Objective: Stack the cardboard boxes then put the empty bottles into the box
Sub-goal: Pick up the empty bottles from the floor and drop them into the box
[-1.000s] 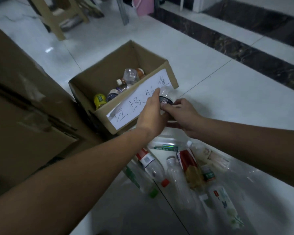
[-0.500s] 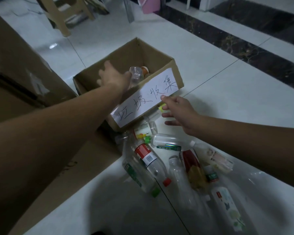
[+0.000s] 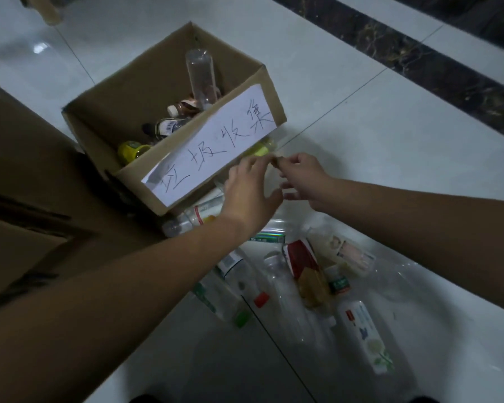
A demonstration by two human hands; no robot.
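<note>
An open cardboard box (image 3: 128,88) with a handwritten paper label (image 3: 213,146) stands on the floor. It holds several empty bottles, among them a tall clear one (image 3: 200,77) and a yellow one (image 3: 130,149). A yellow-green bottle (image 3: 261,148) lies against the box's front right corner. My right hand (image 3: 301,178) pinches its near end. My left hand (image 3: 249,193) reaches the same spot with its fingertips, thumb held apart. More empty bottles (image 3: 303,274) lie in a pile on the floor below my hands.
A large closed cardboard box (image 3: 26,199) fills the left side, touching the open box. A dark marble band (image 3: 419,59) crosses the white tile floor at upper right. A wooden furniture leg (image 3: 48,10) stands at the top left.
My left hand has dropped a clear bottle into the box and come back to the box's front. My right hand has moved up to the yellow-green bottle, and the two hands now meet.
</note>
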